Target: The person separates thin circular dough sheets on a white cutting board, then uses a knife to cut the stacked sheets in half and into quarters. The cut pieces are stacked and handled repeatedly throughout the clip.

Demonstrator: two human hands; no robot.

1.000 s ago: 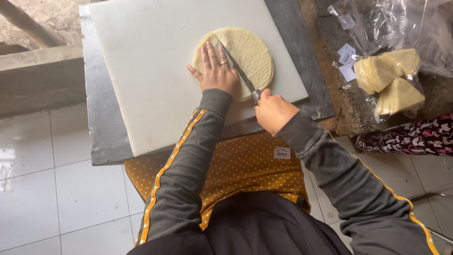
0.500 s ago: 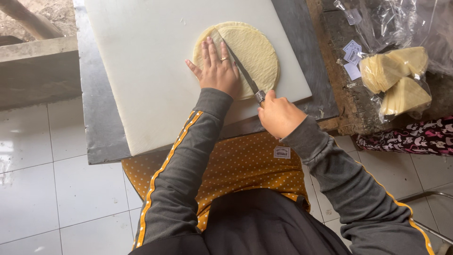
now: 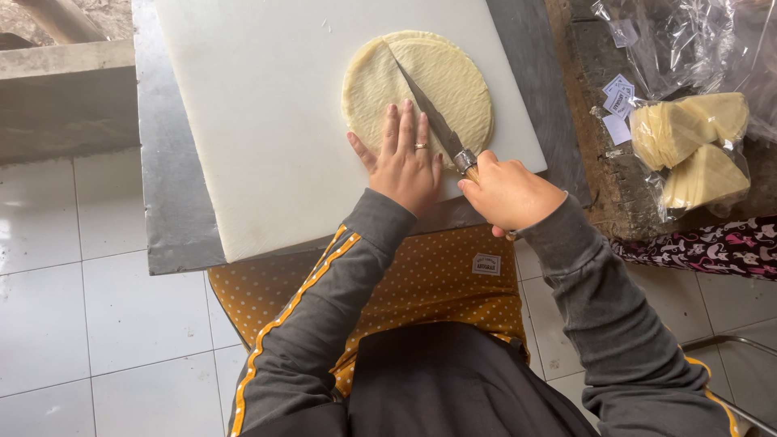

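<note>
A stack of round pale-yellow flat dough sheets (image 3: 441, 77) lies on a white cutting board (image 3: 267, 121). My left hand (image 3: 402, 162), with a ring on one finger, presses flat on the near left part of the stack. My right hand (image 3: 506, 194) grips the wooden handle of a knife (image 3: 429, 113) at the board's near right edge. The blade runs diagonally across the middle of the round stack, pointing to its far side.
The board rests on a grey metal table (image 3: 174, 210). To the right, clear plastic bags hold wedge-shaped cut pieces (image 3: 700, 150), with small paper labels (image 3: 619, 105) nearby. A yellow dotted apron (image 3: 429, 283) covers my lap. White floor tiles (image 3: 73, 307) lie at the left.
My right hand has drawn the knife toward me, so the blade now crosses the whole stack. My left hand has slid nearer the stack's near edge.
</note>
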